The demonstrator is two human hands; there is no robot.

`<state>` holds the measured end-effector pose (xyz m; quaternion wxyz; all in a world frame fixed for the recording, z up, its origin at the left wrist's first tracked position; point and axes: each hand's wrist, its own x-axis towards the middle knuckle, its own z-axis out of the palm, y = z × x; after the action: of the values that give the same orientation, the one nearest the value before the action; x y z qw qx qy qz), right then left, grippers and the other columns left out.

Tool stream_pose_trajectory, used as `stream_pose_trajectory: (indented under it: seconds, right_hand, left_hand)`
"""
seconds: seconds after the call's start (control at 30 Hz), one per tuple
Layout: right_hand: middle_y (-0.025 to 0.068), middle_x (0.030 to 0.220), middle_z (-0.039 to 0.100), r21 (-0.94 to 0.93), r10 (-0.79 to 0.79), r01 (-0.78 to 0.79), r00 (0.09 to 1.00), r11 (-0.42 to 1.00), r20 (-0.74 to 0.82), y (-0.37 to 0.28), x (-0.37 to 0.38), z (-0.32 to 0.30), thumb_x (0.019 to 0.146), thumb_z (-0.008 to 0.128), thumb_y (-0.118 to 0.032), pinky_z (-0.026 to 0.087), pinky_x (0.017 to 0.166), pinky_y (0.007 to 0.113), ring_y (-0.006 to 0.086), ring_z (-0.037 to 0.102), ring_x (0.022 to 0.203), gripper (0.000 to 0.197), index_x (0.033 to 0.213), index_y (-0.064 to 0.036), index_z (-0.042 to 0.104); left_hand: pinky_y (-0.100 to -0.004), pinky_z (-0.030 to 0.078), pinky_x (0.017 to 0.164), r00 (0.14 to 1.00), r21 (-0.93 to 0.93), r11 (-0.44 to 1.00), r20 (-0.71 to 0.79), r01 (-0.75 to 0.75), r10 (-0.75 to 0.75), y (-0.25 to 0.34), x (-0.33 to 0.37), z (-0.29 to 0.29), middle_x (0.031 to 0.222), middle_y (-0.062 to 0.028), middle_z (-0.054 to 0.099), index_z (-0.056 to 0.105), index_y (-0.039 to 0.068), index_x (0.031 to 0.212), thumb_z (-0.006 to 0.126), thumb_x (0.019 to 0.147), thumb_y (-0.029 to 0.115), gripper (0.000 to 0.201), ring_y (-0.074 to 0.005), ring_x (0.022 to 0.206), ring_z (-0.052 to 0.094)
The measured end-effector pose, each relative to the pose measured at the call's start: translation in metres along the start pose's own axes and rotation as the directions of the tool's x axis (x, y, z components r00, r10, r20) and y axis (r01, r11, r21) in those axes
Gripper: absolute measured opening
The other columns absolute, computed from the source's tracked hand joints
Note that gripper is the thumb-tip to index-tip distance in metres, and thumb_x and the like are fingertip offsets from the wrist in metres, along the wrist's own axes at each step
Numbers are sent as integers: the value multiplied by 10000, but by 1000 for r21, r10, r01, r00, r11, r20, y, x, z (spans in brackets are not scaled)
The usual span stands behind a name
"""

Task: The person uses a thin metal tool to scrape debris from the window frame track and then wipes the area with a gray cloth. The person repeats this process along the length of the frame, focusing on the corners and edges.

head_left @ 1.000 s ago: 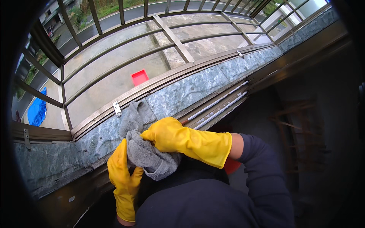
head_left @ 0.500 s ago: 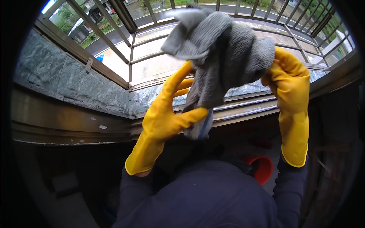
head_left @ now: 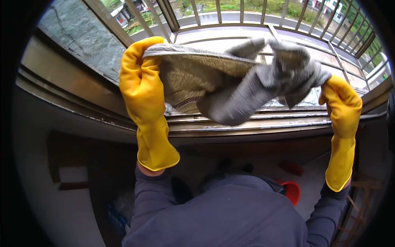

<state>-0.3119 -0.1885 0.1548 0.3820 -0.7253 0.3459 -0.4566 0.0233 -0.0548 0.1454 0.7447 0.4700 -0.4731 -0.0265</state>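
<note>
A grey towelling cloth (head_left: 247, 88) hangs stretched between my hands above the window sill. My left hand (head_left: 144, 74), in a yellow rubber glove, is closed on one corner at the left. Gripping the opposite end is my right hand (head_left: 339, 96), gloved the same way. Toward the left the cloth is spread out, showing a brownish face with dark stripes near its lower edge. Its right part is bunched, twisted and smeared by motion. Behind the cloth, part of the sill and the window track is hidden.
Metal window rails (head_left: 247, 128) run across below the cloth. Beyond them stands a barred metal cage (head_left: 263, 14) over a pale ledge, with a road and greenery outside. A stone wall (head_left: 78, 37) borders the left. On the floor are a red bucket (head_left: 293, 192) and a red object (head_left: 291, 167).
My left hand has gone from open fingers beside the cloth to gripping its corner, moving up and left. My right hand has shifted right and down. The bunched cloth is now pulled wide.
</note>
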Motion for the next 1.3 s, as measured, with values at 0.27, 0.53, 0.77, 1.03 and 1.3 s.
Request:
stream_pose_trajectory:
  seconds: [0.27, 0.53, 0.77, 1.03, 1.3]
  right_hand:
    - [17, 799, 636, -68, -36, 11, 924, 998, -381, 49, -25, -111, 956, 647, -72, 263, 473, 133, 0, 470, 571, 227, 1177, -37, 684]
    - [53, 794, 655, -611, 17, -89, 992, 786, -121, 26, -63, -153, 908, 654, -27, 464, 665, 270, 131, 593, 719, 195, 1094, -6, 708]
    - [136, 798, 685, -996, 234, -53, 972, 72, -35, -56, -69, -137, 790, 670, -18, 484, 628, 365, 260, 655, 692, 158, 940, -31, 719]
    - [94, 1017, 645, -830, 202, -24, 974, 558, 107, 12, -30, -78, 757, 802, -164, 517, 773, 337, 272, 653, 905, 540, 1266, -107, 630]
    - [175, 927, 696, -959, 370, -159, 927, 234, -63, 145, -6, -31, 765, 825, -382, 538, 751, 414, 341, 683, 844, 434, 980, -34, 682]
  left_hand:
    - [-311, 501, 912, 880, 394, 914, 396, 93, -260, 12, -25, -19, 1048, -87, 671, 666, 60, 1215, 765, 833, 115, 398, -171, 1011, 647]
    - [-409, 514, 770, 788, 879, 445, 394, -173, -472, -42, -95, -59, 889, -156, 681, 719, 10, 952, 752, 825, 223, 250, -352, 851, 648]
    - [-450, 496, 678, 823, 916, 292, 381, -274, -423, -60, -107, -42, 796, -152, 657, 709, 19, 840, 757, 799, 210, 201, -357, 756, 632]
    - [-383, 497, 780, 841, 714, 694, 431, -95, -328, -60, -126, 13, 946, -119, 670, 704, 73, 1110, 746, 829, 173, 301, -297, 888, 618]
    - [-415, 514, 831, 678, 379, 899, 722, -221, -138, -40, -130, 104, 1031, -155, 692, 688, 57, 1092, 728, 818, 138, 288, -354, 950, 647]
